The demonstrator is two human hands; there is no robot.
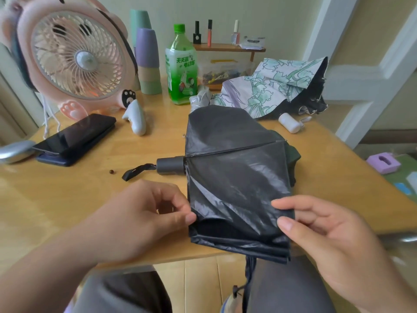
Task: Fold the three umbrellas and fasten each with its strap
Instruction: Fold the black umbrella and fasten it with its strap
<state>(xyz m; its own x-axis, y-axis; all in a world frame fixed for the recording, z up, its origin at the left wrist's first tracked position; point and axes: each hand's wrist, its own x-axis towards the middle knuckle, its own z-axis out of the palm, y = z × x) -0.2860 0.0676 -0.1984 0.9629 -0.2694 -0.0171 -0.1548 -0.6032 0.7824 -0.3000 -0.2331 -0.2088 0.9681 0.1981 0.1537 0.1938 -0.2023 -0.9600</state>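
Now the left hand (144,213) pinches the 9 o'clock edge of the black umbrella (237,172); the right hand (327,233) pinches its 3 o'clock edge. It lies on the counter (67,199), handle (170,165) toward 9 o'clock. Best to pull each panel flat, pleat evenly, then roll tightly.

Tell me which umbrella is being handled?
The black umbrella, pinched by the left hand and right hand; the floral umbrella lies untouched farther back.

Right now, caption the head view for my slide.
Left hand and right hand pinch black umbrella; floral umbrella lies behind.
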